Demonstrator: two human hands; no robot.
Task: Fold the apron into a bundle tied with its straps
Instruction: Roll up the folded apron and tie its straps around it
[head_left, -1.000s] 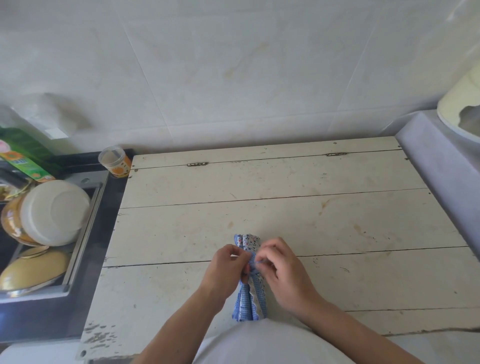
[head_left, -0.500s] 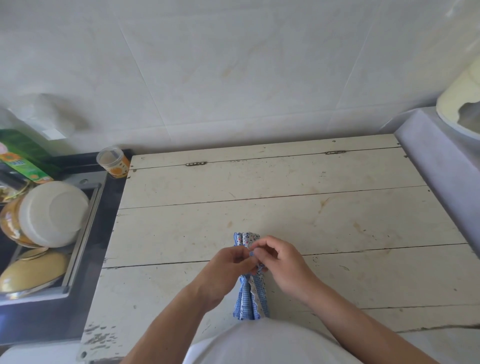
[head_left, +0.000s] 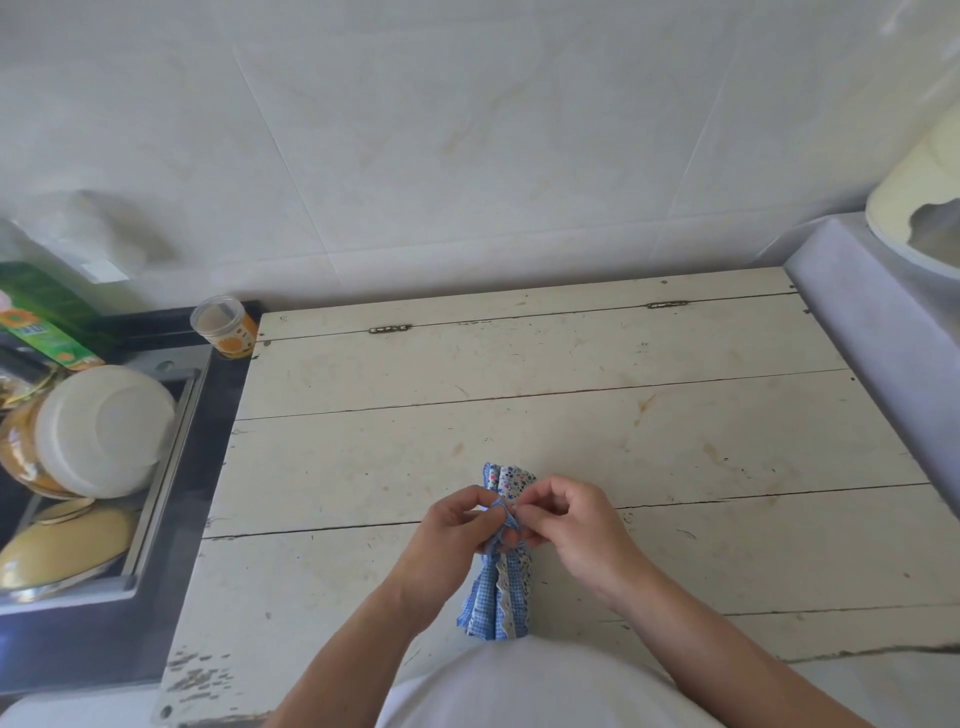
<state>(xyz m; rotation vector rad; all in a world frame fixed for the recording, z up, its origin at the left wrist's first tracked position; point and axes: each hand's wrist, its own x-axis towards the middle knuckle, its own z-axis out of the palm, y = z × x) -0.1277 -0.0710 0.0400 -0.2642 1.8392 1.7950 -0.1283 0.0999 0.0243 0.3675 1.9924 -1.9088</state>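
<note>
The apron (head_left: 501, 597) is a narrow bundle of blue checked and flowered cloth, lying lengthwise on the white wooden table (head_left: 597, 431) near its front edge. My left hand (head_left: 454, 540) and my right hand (head_left: 576, 530) meet over the bundle's middle. Both pinch a thin blue strap (head_left: 501, 512) there with fingertips. The bundle's far end pokes out beyond my fingers and its near end fans out toward my body. The middle of the bundle is hidden under my hands.
A sink (head_left: 156, 467) at the left holds a white bowl (head_left: 104, 431) and yellow dishes (head_left: 57, 551). A small plastic jar (head_left: 224, 326) stands at the table's back left corner. A lilac ledge (head_left: 878, 332) borders the right side. A tiled wall rises behind.
My fingers have kept working the strap at the bundle's middle. My right hand has lifted a little, its fingertips now pinching the strap against my left fingertips. The bundle stays in place.
</note>
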